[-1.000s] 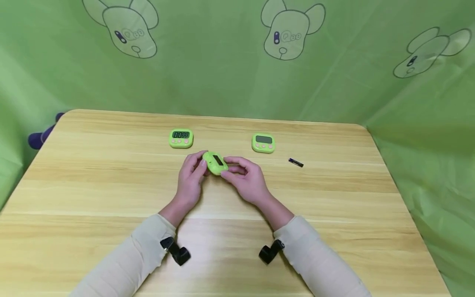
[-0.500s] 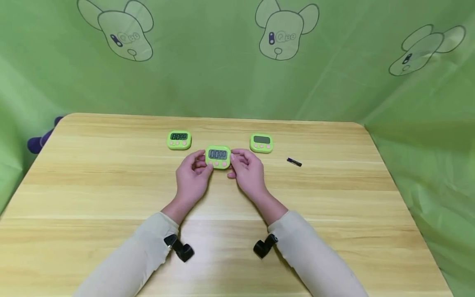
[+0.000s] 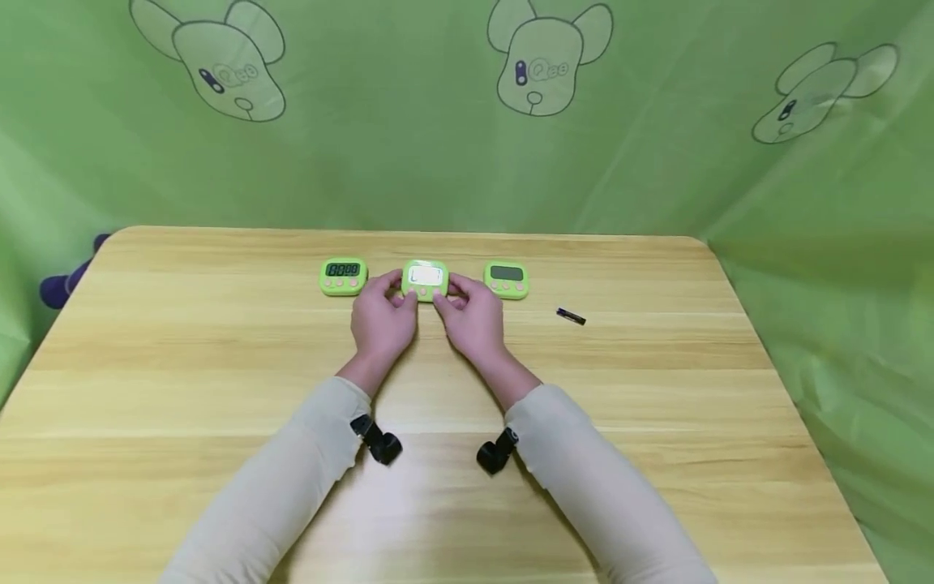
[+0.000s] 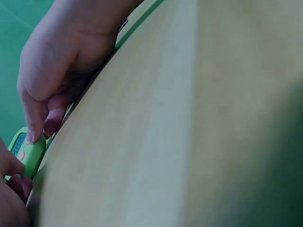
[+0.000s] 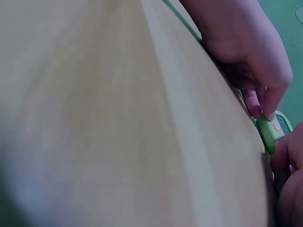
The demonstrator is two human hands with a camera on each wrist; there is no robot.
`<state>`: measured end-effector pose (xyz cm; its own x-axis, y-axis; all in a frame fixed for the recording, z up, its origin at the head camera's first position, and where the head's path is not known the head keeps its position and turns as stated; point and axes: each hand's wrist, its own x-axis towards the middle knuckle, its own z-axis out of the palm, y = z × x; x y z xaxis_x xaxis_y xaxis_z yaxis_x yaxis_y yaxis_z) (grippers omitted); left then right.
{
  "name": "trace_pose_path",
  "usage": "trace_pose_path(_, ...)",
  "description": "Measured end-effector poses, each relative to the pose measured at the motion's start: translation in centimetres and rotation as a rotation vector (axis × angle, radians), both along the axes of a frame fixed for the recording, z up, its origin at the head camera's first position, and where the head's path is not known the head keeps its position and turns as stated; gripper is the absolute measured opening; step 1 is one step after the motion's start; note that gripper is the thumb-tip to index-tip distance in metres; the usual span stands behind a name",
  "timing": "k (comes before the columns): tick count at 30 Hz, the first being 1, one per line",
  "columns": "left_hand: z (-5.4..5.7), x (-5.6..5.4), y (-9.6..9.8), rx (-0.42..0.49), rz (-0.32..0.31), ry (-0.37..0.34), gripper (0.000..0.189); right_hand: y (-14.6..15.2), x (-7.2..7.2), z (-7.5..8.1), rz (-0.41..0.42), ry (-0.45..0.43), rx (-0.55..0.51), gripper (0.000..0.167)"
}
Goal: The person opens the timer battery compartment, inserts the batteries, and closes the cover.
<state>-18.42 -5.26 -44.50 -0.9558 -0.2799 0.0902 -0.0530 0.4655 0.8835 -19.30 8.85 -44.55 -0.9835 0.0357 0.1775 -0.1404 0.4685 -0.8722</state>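
Both hands hold a light green digital timer [image 3: 426, 292] from its two sides, with the thumbs at its lower front edge. The left hand [image 3: 383, 324] grips its left end and the right hand [image 3: 473, 320] its right end. White glare covers most of its screen in the head view. On the table to its left lies a second green timer [image 3: 344, 277] showing digits. A third timer [image 3: 506, 280], its screen blank, lies to the right, close to the right fingers. In the wrist views the held timer's green edge [image 4: 33, 158] shows between the fingertips of both hands.
A small dark cylinder [image 3: 571, 316] lies on the wooden table [image 3: 627, 454] right of the timers. Behind the table hangs a green curtain [image 3: 409, 162] with printed mouse heads. Something purple [image 3: 62, 288] sticks out past the table's left corner.
Tilted one second ago, the held timer has been turned face-on, then moved away from the body into line between the other two. Both hands moved with it, and its screen now catches glare.
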Motion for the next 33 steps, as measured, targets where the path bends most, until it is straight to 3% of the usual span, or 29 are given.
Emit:
trace_pose_path(6, -0.1, -0.6, -0.1, -0.044, -0.006, -0.055, 0.044, -0.5, -0.6, 0.0, -0.033, -0.015, 0.170, 0.044)
trace_pose_path(20, -0.5, -0.3, -0.1, -0.103, 0.019, -0.034, 0.037, -0.9, -1.0, 0.3, -0.054, -0.059, 0.266, 0.041)
trace_pose_path(24, -0.6, -0.1, -0.2, -0.095, 0.033, -0.013, 0.037, -0.8, -0.8, 0.2, -0.047, -0.052, 0.234, 0.043)
trace_pose_path(33, -0.7, 1.3, 0.6, 0.121, 0.104, 0.121, 0.035, 1.6, 1.8, -0.2, 0.095, 0.036, 0.030, 0.041)
